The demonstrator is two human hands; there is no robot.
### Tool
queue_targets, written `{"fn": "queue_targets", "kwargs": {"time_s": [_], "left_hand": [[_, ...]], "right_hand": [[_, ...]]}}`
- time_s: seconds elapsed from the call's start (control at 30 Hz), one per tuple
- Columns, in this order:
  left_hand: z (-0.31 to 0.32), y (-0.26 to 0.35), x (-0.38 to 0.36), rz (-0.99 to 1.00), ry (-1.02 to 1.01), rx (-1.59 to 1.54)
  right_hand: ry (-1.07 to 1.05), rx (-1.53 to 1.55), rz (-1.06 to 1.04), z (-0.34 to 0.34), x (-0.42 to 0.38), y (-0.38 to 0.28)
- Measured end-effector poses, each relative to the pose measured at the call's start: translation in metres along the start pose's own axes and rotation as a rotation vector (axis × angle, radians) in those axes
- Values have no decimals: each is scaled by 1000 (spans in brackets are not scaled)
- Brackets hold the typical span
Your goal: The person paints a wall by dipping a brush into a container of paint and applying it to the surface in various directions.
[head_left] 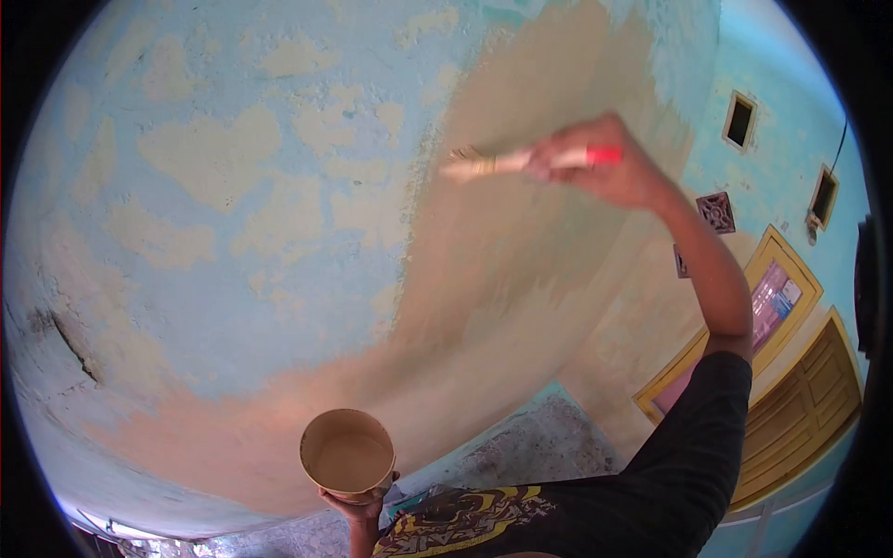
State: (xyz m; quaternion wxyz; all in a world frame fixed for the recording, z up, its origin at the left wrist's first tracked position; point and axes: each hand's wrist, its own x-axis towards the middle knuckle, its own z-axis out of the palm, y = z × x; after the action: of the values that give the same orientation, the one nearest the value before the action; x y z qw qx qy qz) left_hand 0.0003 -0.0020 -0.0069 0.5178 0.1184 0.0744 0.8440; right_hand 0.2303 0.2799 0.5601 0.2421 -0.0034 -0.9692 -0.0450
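My right hand [595, 163], a little blurred, is raised in front of the wall with its fingers closed round the handle of a paintbrush [507, 164]. The handle has a red end, and the bristles point left, over the left border of the tan paint [530, 232]. Low in the view my left hand [361, 505] grips a round paint bucket [347, 454] from below and the side. Tan paint shows inside the bucket. Left of the brush the wall [214, 270] is pale blue with cream patches.
A crack [76, 349] marks the wall at far left. On the right side are a yellow-framed window [777, 265], a wooden door [809, 400], small vent openings [740, 121] and a decorative vent block [715, 213]. Rough grey floor [549, 437] lies below the wall.
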Motion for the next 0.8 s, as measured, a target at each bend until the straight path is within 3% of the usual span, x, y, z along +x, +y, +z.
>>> {"fn": "queue_targets", "kwargs": {"time_s": [0.07,0.13,0.23,0.33,0.43,0.53,0.63,0.73,0.8], "left_hand": [[-6,0,2,7,47,11],[-2,0,2,-2,53,16],[-1,-2,5,1,31,10],[5,0,2,-9,37,-3],[4,-1,3,-20,73,-17],[-2,-1,0,-44,51,-37],[4,-2,2,-27,90,-62],[3,-2,1,-23,127,-95],[-7,-2,0,-34,66,-68]], "right_hand": [[144,-28,116,-37,7,33],[337,-12,103,-77,18,62],[762,-369,164,-68,20,60],[401,-352,30,-10,3,24],[-85,16,60,-9,5,-4],[88,-53,53,-47,22,31],[441,-195,129,-90,35,57],[754,-570,-37,-68,29,56],[526,-518,-111,-20,21,32]]}}
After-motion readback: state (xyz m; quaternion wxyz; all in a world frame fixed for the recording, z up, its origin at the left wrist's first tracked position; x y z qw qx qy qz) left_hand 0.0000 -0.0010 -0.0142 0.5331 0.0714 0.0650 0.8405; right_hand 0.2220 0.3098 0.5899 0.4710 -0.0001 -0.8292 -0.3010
